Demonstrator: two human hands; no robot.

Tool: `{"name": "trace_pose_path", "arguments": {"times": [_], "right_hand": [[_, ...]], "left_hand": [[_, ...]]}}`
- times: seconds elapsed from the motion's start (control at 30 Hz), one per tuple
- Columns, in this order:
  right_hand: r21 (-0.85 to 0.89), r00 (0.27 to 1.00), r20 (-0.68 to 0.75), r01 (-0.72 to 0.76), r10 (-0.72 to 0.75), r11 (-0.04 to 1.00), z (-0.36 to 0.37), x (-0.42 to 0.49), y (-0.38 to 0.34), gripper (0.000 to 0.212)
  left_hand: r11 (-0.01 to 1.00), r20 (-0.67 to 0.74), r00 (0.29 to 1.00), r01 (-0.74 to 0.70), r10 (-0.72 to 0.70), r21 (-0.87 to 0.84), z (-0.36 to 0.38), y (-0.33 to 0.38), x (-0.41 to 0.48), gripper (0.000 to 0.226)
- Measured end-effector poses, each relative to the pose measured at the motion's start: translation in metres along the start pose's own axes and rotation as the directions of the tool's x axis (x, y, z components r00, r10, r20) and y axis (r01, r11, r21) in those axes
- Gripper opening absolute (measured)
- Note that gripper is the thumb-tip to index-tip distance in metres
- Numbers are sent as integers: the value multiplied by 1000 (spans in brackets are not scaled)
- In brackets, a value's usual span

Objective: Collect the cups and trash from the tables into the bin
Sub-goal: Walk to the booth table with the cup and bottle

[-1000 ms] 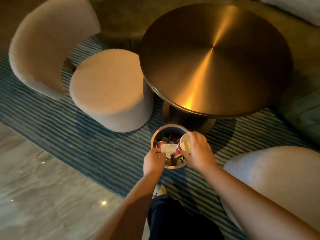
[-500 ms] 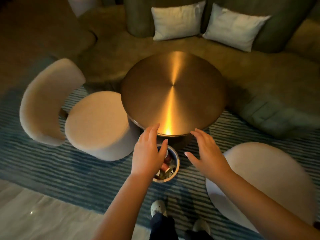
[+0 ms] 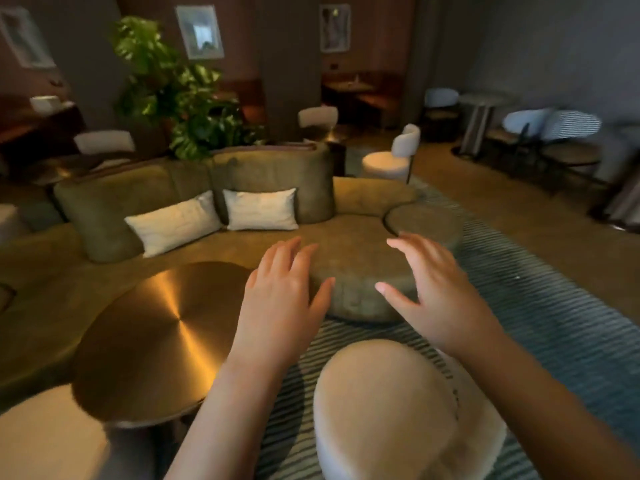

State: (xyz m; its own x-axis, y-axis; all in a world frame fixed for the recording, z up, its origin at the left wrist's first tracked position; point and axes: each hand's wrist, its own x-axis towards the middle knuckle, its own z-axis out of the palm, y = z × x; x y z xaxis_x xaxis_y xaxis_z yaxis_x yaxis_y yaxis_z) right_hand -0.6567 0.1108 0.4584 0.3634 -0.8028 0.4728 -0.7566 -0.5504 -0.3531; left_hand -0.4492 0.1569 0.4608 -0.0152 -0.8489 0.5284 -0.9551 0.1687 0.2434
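While left hand (image 3: pixel 280 299) and right hand (image 3: pixel 440 296) hover spread wide, brass table (image 3: pixel 149 341) at their left

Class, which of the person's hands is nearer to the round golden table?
Left. The left hand hovers just beside the right edge of the table; the right hand is farther off to the right.
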Motion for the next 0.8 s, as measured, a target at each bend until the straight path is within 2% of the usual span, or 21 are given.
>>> {"name": "trace_pose_path", "arguments": {"times": [0.2, 0.4, 0.53, 0.63, 0.8], "right_hand": [[-105, 976, 21, -215, 218, 971, -119, -78, 133, 66], [-98, 926, -82, -375, 368, 922, -196, -128, 233, 73], [-91, 919, -191, -366, 345, 926, -234, -129, 295, 75], [-128, 919, -205, -365, 336, 922, -250, -117, 356, 75], [-205, 951, -152, -298, 271, 932, -268, -61, 476, 67]], "left_hand": [[992, 64, 994, -80, 87, -96, 74, 168, 17, 61], [971, 188, 955, -213, 229, -105, 141, 278, 47, 68], [956, 224, 939, -221, 262, -192, 177, 326, 96, 74], [949, 258, 932, -189, 254, -251, 213, 365, 141, 77], [961, 144, 963, -196, 226, -196, 292, 426, 230, 72]]}}
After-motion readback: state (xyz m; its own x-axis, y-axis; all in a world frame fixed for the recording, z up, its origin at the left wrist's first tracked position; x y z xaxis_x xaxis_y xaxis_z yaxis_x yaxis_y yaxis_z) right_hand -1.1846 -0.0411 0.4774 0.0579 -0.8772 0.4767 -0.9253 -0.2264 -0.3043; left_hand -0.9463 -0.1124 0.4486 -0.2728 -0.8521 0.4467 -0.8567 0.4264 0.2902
